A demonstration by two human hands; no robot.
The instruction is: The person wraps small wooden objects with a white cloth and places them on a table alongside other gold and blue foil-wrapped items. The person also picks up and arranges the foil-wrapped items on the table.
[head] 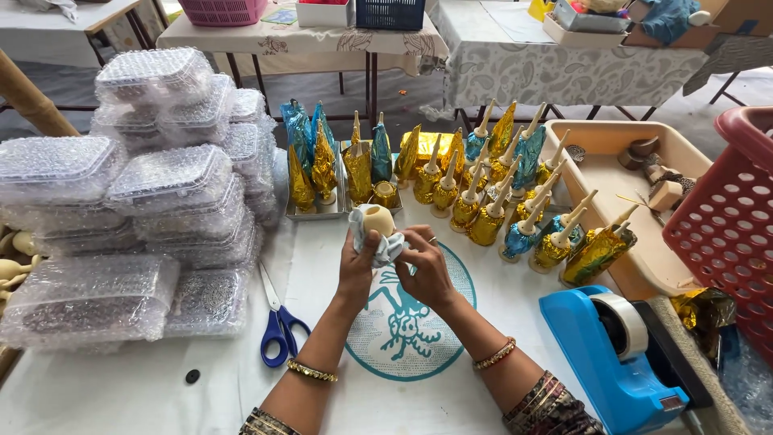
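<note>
Hands wiping cream wooden piece (pixel 378 219) with white cloth (pixel 385 246).
Left hand (pixel 357 262) clamped on piece, upright for access; right hand (pixel 424 270) pinches cloth; foil-wrapped pieces (pixel 491 201) lined behind.

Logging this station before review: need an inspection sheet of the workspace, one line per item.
Surface: white table cover with a teal round print.
Job's things: cream bell-shaped piece wrapped partly in white cloth, held up in both hands.
Clutter: gold and blue foil-wrapped pieces, stacked bubble-wrapped boxes, blue scissors, blue tape dispenser, beige tray, red basket.
Grippers: left hand grips the piece; right hand works the cloth.
Cables: nothing seen.
Surroundings: covered tables with bins behind.
</note>
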